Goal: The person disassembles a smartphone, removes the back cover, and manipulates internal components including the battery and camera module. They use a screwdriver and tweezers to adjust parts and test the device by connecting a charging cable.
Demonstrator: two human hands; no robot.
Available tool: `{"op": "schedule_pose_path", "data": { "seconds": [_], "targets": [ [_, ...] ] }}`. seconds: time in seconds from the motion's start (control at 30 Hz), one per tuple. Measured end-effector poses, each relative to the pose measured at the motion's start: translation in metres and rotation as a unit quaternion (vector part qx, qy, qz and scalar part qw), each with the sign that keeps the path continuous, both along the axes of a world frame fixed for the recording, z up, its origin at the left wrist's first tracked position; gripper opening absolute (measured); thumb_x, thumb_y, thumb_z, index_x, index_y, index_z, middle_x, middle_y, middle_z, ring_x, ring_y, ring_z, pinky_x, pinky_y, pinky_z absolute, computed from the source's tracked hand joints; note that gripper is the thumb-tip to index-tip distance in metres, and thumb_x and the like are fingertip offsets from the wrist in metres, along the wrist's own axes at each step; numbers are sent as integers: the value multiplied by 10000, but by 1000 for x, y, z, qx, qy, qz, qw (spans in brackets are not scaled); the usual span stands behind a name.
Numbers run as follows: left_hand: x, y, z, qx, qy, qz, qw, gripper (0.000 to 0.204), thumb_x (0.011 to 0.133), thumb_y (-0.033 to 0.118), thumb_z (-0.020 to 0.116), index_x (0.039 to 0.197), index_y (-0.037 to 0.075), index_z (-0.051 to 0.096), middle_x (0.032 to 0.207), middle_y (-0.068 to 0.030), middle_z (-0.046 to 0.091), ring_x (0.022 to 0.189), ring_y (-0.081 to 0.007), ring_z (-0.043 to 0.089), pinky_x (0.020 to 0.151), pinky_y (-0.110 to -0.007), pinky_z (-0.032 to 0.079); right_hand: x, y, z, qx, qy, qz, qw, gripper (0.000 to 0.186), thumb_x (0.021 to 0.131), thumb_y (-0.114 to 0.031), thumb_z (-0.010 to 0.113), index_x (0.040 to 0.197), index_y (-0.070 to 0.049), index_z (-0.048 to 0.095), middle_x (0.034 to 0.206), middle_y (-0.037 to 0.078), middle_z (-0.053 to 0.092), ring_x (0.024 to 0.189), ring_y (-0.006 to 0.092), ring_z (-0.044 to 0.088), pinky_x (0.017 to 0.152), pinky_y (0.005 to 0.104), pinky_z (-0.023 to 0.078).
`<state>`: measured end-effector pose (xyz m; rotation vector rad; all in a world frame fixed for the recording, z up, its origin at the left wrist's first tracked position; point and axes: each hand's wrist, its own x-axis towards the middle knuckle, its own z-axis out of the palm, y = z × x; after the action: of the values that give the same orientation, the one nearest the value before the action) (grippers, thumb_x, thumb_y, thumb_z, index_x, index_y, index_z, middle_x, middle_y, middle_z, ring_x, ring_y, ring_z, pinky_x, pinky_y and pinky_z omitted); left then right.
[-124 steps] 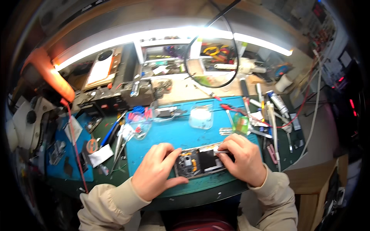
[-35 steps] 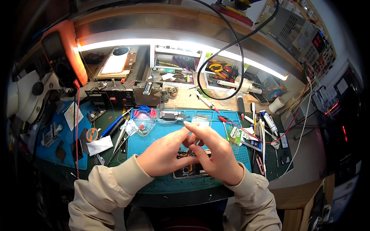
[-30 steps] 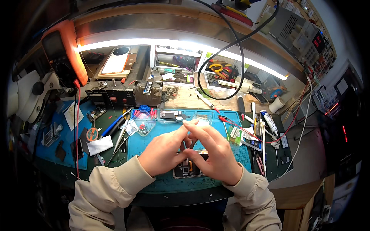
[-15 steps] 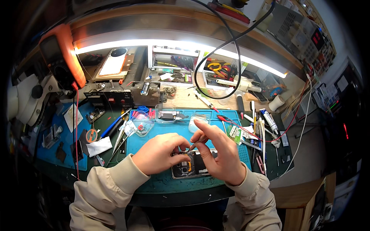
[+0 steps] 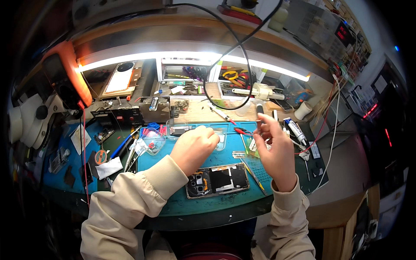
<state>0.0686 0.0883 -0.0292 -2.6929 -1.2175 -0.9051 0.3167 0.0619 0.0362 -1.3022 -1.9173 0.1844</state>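
Observation:
A disassembled phone (image 5: pixel 219 182), dark inside with orange flex parts, lies on the blue work mat (image 5: pixel 160 197). My left hand (image 5: pixel 195 149) is above its upper left, fingers closed, at a small clear container (image 5: pixel 221 143); what they hold, if anything, is hidden. My right hand (image 5: pixel 277 154) is raised at the right, fingers curled but apart, near a dark tool handle (image 5: pixel 259 106). I cannot tell whether its fingertips touch that handle. A yellow pen-like tool (image 5: pixel 255 177) lies right of the phone.
Cluttered tools flank the mat, with a glue tube (image 5: pixel 295 129) at right and a clear box (image 5: pixel 154 145) at left. A microscope (image 5: pixel 28 121) and orange multimeter (image 5: pixel 78 78) stand left. A black cable loop (image 5: pixel 206 93) hangs before the rear trays (image 5: pixel 182 86).
Both hands have left the phone and parted: the left went up toward the clear container, the right moved right and up. The phone and yellow tool now show uncovered. The view shifted slightly.

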Motion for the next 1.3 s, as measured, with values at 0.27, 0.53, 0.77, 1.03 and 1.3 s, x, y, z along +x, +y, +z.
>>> {"op": "schedule_pose_path", "data": {
  "seconds": [0.27,0.53,0.77,1.03,1.3],
  "targets": [
    [-4,-22,6,-126,-62,-148,979,352,933,67,749,1284,78,723,1141,-84,747,1093,-320,693,939,-449,572,44,14,-48,16,-223,-90,971,381,933,-145,791,1296,-73,698,1041,137,721,933,369,729,823,465,582],
    [-27,-37,23,-251,-59,-201,945,279,905,-12,760,1163,93,757,1125,-79,733,1090,-311,714,959,-422,574,9,-26,-25,-96,-123,61,986,113,981,-210,737,994,-102,766,958,106,772,887,326,753,765,430,591],
    [-36,-40,22,-261,-117,-204,936,173,906,-30,757,1054,59,757,1150,-91,749,1047,-306,741,896,-395,609,-20,-49,-37,-402,155,174,885,326,1073,-110,602,1363,18,678,990,124,821,824,170,803,675,316,620],
    [-41,-54,29,-283,-123,-171,936,197,924,-37,743,1100,53,744,1171,-101,752,1070,-292,751,897,-392,616,-30,-42,-57,-479,192,212,830,453,1062,-191,657,1458,24,610,1023,124,820,864,168,809,626,291,622],
    [-54,-88,33,-218,-66,-123,966,1184,778,296,990,1684,-7,291,1345,-236,654,1232,-419,652,1083,-467,516,-46,-36,-55,-436,190,248,844,499,1079,-192,704,1524,-15,565,1054,71,796,839,95,736,641,233,556]
  ]
}}
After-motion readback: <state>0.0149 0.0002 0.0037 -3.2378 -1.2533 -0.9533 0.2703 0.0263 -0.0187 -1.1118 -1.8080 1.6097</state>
